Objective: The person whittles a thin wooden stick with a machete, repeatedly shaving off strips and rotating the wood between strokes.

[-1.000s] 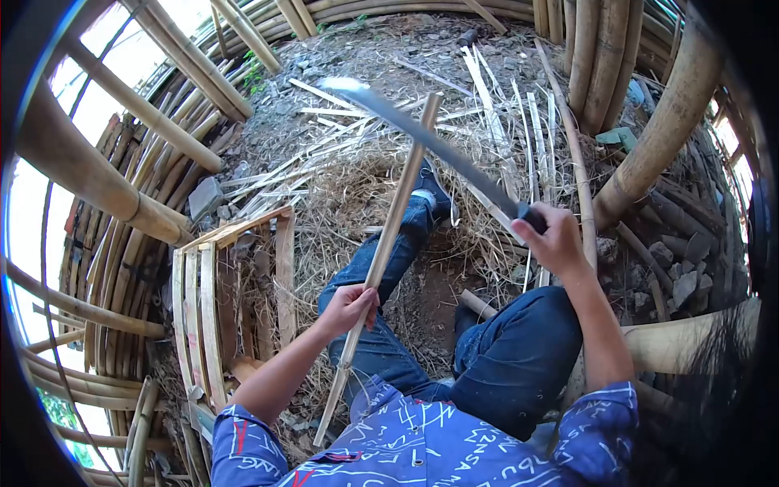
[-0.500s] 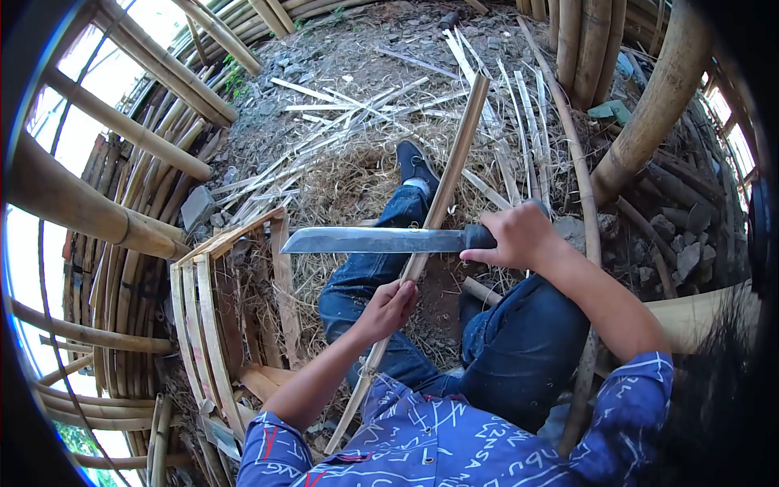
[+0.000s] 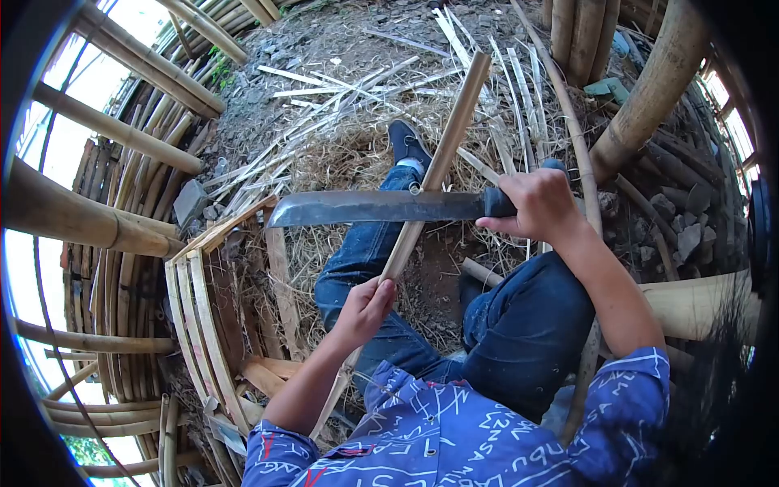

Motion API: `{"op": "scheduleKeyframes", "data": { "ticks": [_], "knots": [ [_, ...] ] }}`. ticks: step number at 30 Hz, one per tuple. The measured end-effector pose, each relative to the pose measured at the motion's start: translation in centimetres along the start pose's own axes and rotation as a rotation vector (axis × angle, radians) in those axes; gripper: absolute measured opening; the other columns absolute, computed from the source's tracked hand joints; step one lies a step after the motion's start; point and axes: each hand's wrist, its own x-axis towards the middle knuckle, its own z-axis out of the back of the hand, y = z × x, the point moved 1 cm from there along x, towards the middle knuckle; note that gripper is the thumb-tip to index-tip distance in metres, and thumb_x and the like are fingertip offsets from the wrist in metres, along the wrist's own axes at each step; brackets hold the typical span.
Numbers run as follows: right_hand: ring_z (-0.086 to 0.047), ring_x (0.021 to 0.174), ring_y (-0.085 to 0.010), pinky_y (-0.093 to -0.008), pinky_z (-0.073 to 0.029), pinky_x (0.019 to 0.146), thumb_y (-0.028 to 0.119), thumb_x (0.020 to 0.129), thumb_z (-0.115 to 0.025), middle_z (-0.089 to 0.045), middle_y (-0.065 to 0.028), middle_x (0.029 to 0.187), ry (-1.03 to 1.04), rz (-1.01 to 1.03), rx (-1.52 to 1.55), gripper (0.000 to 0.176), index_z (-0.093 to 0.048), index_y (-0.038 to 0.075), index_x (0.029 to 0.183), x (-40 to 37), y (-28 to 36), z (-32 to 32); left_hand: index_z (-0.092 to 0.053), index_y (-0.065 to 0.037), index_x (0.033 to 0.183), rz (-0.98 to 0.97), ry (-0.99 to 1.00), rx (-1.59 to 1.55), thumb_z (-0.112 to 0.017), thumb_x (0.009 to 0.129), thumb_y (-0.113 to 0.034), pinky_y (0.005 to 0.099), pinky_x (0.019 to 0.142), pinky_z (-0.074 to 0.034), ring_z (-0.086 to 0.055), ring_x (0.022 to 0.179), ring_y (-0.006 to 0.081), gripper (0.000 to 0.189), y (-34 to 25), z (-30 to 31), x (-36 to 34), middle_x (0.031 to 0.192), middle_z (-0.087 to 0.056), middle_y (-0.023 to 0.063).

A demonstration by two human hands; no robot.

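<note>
My right hand is closed around the dark handle of a machete. The long grey blade points left and lies across a split bamboo strip. Where blade and strip cross, a small pale curl shows at the blade's upper edge. Lower down, my left hand grips the strip, thumb along it. The strip slants from the upper right down toward my shirt, passing over my outstretched leg in this view. Its lower end is partly hidden behind my left hand and forearm.
Pale shavings and cut strips cover the ground ahead. A wooden slatted frame stands at left, near stacked bamboo. Thick bamboo posts and rubble are at right, beside a long pole.
The machete and my right hand have moved up and right in view. My left hand and the strip have shifted left. A pale curl now shows at the blade. The view has tilted slightly.
</note>
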Motion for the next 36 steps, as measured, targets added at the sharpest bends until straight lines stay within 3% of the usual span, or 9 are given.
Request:
{"op": "scheduleKeyframes", "data": {
  "ticks": [4,6,10,14,21,24,26,35,36],
  "knots": [
    [-0.065,0.057,-0.0265,-0.0352,-0.051,0.054,0.064,0.079,-0.062,-0.063,-0.0100,0.061,0.051,-0.048,-0.008,0.057,-0.062,0.007,0.072,-0.1,-0.7,0.3,-0.050,-0.007,0.079,0.071,-0.049,0.000,-0.044,0.103,-0.028,0.0206,0.049,-0.031,-0.038,0.055,0.0025,0.033,0.6,0.8,-1.0,0.062,-0.042,-0.0070],
    [-0.067,0.062,-0.0285,-0.0376,-0.053,0.058,0.063,0.083,-0.058,-0.065,-0.0121,0.062,0.110,-0.560,0.075,0.057,-0.065,0.007,0.075,-0.8,-3.2,0.5,-0.050,-0.007,0.079,0.111,-0.071,0.013,-0.044,0.103,-0.029,0.0206,0.048,-0.031,-0.038,0.053,0.0027,0.033,3.5,2.8,-3.1,0.061,-0.042,-0.0069],
    [-0.067,0.069,-0.0343,-0.0424,-0.051,0.064,0.062,0.087,-0.052,-0.065,-0.0172,0.066,-0.030,-0.890,0.159,0.061,-0.067,0.003,0.077,-3.9,-7.1,-2.0,-0.049,-0.010,0.079,0.222,-0.198,-0.199,-0.043,0.103,-0.034,0.0207,0.043,-0.030,-0.038,0.047,0.0032,0.034,4.4,4.6,-5.5,0.059,-0.041,-0.0066],
    [-0.065,0.063,-0.0329,-0.0410,-0.048,0.059,0.063,0.085,-0.054,-0.062,-0.0137,0.060,0.010,-0.821,0.282,0.061,-0.067,0.004,0.077,-2.8,-4.7,0.1,-0.047,-0.011,0.077,0.168,-0.171,-0.206,-0.040,0.103,-0.037,0.0201,0.042,-0.029,-0.037,0.046,0.0030,0.037,2.3,5.7,-3.9,0.058,-0.041,-0.0064],
    [-0.064,0.052,-0.0254,-0.0369,-0.050,0.053,0.066,0.076,-0.064,-0.060,-0.0078,0.056,-0.107,-0.330,0.322,0.057,-0.068,0.009,0.074,-0.1,-0.3,1.4,-0.050,-0.010,0.080,0.185,-0.047,-0.080,-0.042,0.103,-0.033,0.0208,0.044,-0.028,-0.035,0.051,0.0025,0.034,0.8,2.8,0.2,0.061,-0.039,-0.0077],
    [-0.063,0.051,-0.0277,-0.0375,-0.049,0.053,0.067,0.073,-0.066,-0.058,-0.0107,0.054,0.006,-0.128,0.246,0.062,-0.061,0.006,0.063,1.0,1.7,1.9,-0.050,-0.009,0.080,0.192,0.005,-0.071,-0.043,0.103,-0.029,0.0219,0.048,-0.029,-0.035,0.055,0.0034,0.032,0.6,1.2,1.4,0.064,-0.041,-0.0071],
    [-0.063,0.051,-0.0280,-0.0374,-0.050,0.052,0.070,0.073,-0.063,-0.058,-0.0114,0.053,0.098,-0.092,0.157,0.064,-0.060,0.007,0.062,1.3,2.5,1.1,-0.050,-0.011,0.080,-0.039,-0.069,0.157,-0.043,0.103,-0.034,0.0204,0.046,-0.027,-0.034,0.053,0.0015,0.033,0.2,0.0,2.2,0.063,-0.039,-0.0079],
    [-0.065,0.052,-0.0267,-0.0369,-0.052,0.053,0.077,0.074,-0.054,-0.060,-0.0105,0.052,0.162,-0.037,0.037,0.072,-0.063,0.007,0.063,0.7,1.8,0.0,-0.052,-0.003,0.080,-0.116,-0.262,0.427,-0.044,0.102,-0.029,0.0264,0.052,-0.031,-0.035,0.059,0.0062,0.035,-3.0,-2.7,2.1,0.062,-0.039,-0.0038],
    [-0.065,0.052,-0.0268,-0.0368,-0.052,0.053,0.077,0.074,-0.054,-0.059,-0.0103,0.051,0.119,-0.046,0.035,0.072,-0.063,0.007,0.063,0.8,1.7,0.2,-0.051,-0.001,0.081,-0.157,-0.280,0.470,-0.044,0.102,-0.028,0.0308,0.051,-0.034,-0.037,0.055,0.0118,0.034,-3.8,-2.8,2.1,0.059,-0.041,0.0043]
  ]
}}
